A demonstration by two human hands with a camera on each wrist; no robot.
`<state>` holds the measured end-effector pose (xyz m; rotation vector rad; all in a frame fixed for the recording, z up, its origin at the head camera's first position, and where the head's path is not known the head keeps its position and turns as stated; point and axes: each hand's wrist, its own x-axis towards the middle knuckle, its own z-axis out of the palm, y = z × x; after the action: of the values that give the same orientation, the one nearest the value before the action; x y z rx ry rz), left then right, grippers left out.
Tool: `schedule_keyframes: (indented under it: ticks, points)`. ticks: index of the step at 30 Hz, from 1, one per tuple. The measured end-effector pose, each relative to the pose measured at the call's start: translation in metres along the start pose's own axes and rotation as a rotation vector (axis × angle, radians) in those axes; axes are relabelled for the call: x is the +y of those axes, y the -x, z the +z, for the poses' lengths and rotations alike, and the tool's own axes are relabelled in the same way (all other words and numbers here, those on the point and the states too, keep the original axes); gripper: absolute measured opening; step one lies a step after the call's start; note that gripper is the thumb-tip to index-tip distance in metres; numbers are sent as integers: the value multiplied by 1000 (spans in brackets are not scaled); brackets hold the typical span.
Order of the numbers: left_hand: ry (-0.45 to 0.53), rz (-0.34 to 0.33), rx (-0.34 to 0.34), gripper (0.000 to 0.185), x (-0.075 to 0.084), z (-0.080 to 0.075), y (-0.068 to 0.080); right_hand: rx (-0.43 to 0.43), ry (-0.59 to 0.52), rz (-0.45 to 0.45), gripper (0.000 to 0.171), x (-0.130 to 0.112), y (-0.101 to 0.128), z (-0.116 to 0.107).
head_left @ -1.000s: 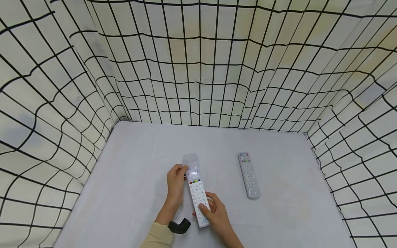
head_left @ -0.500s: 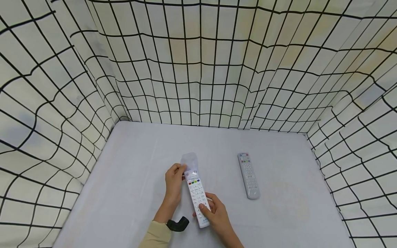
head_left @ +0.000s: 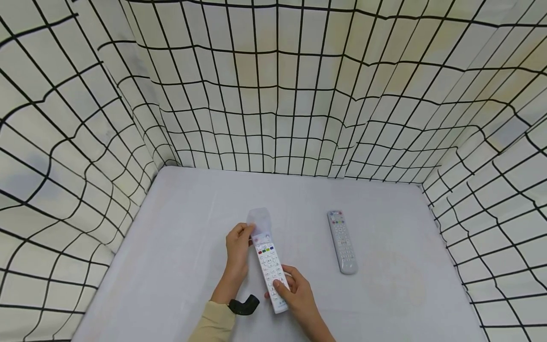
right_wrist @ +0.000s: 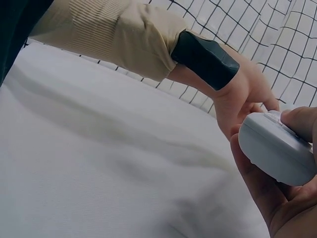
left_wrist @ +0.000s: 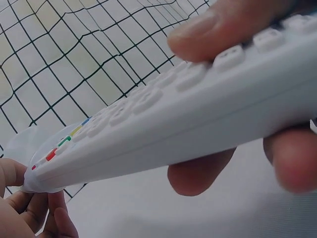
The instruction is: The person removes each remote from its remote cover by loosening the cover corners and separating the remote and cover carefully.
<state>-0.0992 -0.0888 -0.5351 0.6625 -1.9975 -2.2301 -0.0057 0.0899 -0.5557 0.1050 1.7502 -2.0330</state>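
Observation:
A white remote control (head_left: 270, 270) with a row of coloured buttons is held tilted above the table. My right hand (head_left: 299, 292) grips its lower end, thumb on the buttons and fingers underneath. A clear plastic sleeve (head_left: 259, 221) covers the remote's far end and extends beyond it. My left hand (head_left: 238, 247) pinches the sleeve at its left edge, beside the remote's tip. In the left wrist view, the sleeve (left_wrist: 30, 148) bunches around the tip, between thumb and fingers. The right wrist view shows the remote's bare rounded end (right_wrist: 277, 148).
A second remote control (head_left: 343, 242), greyish and apparently in clear wrapping, lies on the white table (head_left: 384, 294) to the right. White walls with a black grid (head_left: 273, 95) enclose the table's back and sides. A black device (head_left: 244, 305) is strapped on the left wrist.
My left hand and the sleeve have shifted slightly up and to the left, and the remote's far end has swung slightly left. The right hand stays almost still.

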Motion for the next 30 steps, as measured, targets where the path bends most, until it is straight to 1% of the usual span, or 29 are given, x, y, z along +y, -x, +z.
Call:
schedule_keyframes:
  ticks: [7,18,23,26,30]
  points:
    - [9,8,19,25,0,-1,-2,6,-7,-9,65,-2,1,1]
    - [33,-4,14,27,2,-4,-5,3,-28,-8,67,-2,2,3]
    - [51,6,36,27,5,-5,-8,-1,-23,-10,65,-2,3,3]
    - [32,23,50,29,9,-10,-12,-11,-27,-11,64,-3,4,3]
    - [8,64,92,32,14,-22,-20,-23,-33,-1,65,-2,6,2]
